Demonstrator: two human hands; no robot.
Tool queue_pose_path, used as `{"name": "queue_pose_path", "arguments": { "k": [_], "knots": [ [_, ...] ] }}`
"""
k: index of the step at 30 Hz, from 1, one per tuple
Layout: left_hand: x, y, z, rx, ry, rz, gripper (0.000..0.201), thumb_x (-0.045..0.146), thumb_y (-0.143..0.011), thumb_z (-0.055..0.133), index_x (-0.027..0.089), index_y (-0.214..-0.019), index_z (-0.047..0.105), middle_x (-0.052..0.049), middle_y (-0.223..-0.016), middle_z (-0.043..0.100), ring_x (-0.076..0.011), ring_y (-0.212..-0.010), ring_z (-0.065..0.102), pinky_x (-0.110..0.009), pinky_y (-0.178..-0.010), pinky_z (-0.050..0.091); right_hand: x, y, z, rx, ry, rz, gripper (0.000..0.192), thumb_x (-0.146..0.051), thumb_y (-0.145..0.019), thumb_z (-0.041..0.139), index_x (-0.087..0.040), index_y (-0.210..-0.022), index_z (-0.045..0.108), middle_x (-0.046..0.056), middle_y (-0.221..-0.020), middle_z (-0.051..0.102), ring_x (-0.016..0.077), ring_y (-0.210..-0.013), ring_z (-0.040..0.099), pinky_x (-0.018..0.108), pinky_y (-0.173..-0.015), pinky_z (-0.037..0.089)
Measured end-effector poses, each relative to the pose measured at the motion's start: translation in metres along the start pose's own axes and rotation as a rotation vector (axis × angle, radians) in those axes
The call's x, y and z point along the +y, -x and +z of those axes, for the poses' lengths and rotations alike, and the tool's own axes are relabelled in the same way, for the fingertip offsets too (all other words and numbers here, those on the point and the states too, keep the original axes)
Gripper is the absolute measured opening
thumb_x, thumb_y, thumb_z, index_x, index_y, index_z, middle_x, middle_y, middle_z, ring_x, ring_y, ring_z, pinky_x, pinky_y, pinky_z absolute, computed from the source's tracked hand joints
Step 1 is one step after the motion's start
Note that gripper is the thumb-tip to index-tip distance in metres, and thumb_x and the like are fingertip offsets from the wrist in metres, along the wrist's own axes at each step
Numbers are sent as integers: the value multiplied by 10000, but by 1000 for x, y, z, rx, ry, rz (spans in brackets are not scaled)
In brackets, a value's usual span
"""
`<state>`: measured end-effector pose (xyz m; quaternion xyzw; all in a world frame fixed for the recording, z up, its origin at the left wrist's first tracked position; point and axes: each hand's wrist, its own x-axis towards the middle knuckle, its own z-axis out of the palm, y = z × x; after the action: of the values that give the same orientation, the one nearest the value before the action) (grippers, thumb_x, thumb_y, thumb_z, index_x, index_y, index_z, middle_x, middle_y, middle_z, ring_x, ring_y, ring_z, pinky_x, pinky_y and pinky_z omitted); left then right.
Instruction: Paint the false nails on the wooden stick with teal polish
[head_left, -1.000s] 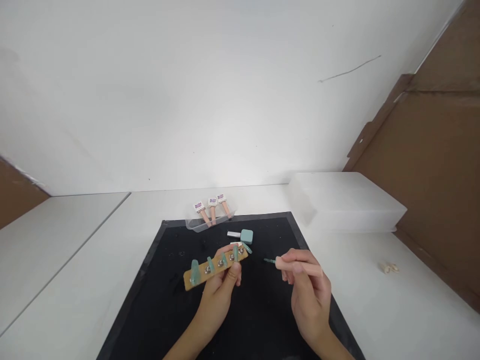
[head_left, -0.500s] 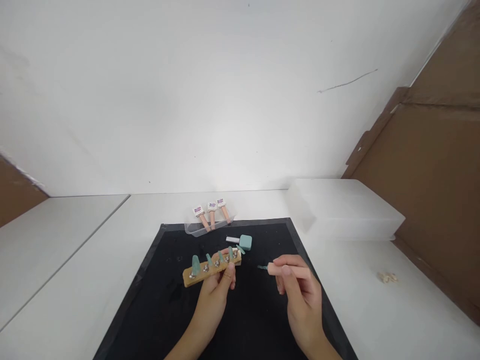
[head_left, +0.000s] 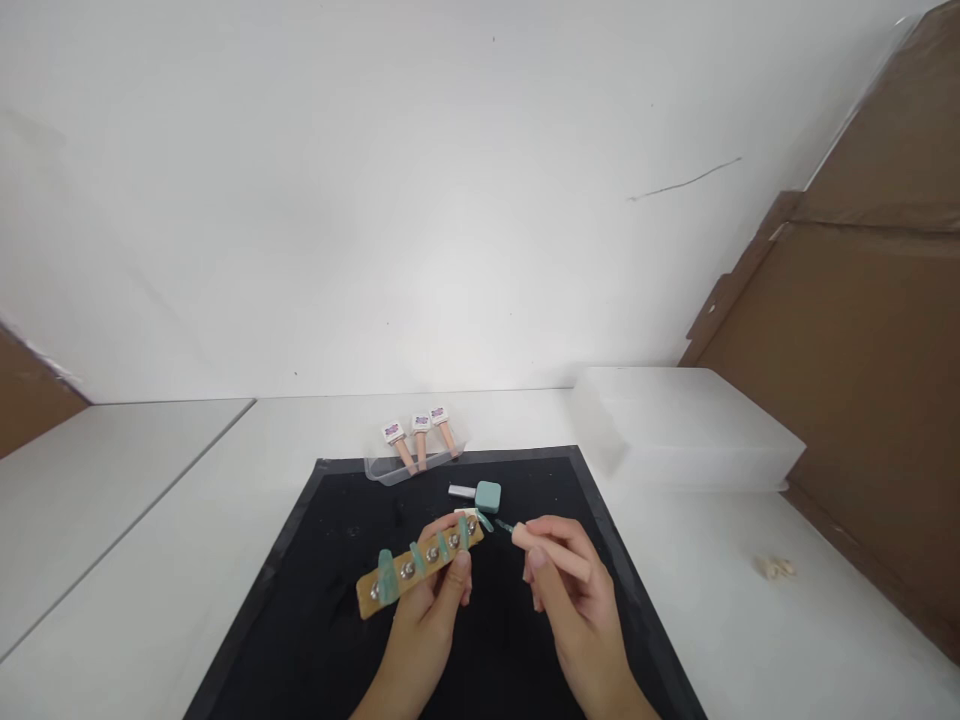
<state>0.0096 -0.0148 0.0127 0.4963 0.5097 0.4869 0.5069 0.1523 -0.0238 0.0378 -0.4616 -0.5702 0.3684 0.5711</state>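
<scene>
My left hand [head_left: 433,600] grips a yellowish nail display stand [head_left: 420,567] near its right end. Silvery round studs line this bar, and several green false nails [head_left: 387,577] stick up from it. The rightmost green nail [head_left: 484,520] slants outward past the bar's end. Between the thumb and fingers of my right hand [head_left: 574,590] is a nail polish brush with a pale pink handle [head_left: 551,551]. Its green-coated bristles [head_left: 505,525] point left, close to that rightmost nail; whether they touch is too small to tell. Something white shows behind the bar, partly hidden by it.
Beyond my hands, a green bottle with a silvery neck [head_left: 487,497] lies on the black mat [head_left: 300,610]. A clear tray [head_left: 386,475] at the mat's back edge holds three pink-handled bottles. A white translucent box [head_left: 690,430] stands at right, and small cream-coloured pieces [head_left: 775,568] lie nearer.
My right hand has brought the brush left, toward the stand's right end, and tilted its handle. The stand has turned in my left hand, so its nails show more face-on.
</scene>
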Motion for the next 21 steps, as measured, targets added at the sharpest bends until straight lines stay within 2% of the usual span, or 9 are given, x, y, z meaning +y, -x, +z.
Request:
{"name": "queue_pose_path", "arguments": {
  "k": [11, 21],
  "knots": [
    [-1, 0, 2, -37, 7, -3, 382, 390, -813, 445, 228, -1153, 384, 51, -634, 445, -125, -584, 412, -261, -580, 358, -2, -2, 2, -39, -42, 25, 179, -305, -854, 480, -193, -930, 597, 14, -689, 561, 103, -477, 468, 208, -438, 403],
    [-2, 1, 3, -52, 13, -7, 378, 397, -815, 442, 227, -1147, 381, 54, -627, 440, -121, -575, 411, -256, -571, 357, -2, -2, 2, -71, -38, 47, 197, -310, -859, 476, -201, -967, 599, 33, -756, 568, 104, -508, 490, 210, -459, 415]
  ]
}}
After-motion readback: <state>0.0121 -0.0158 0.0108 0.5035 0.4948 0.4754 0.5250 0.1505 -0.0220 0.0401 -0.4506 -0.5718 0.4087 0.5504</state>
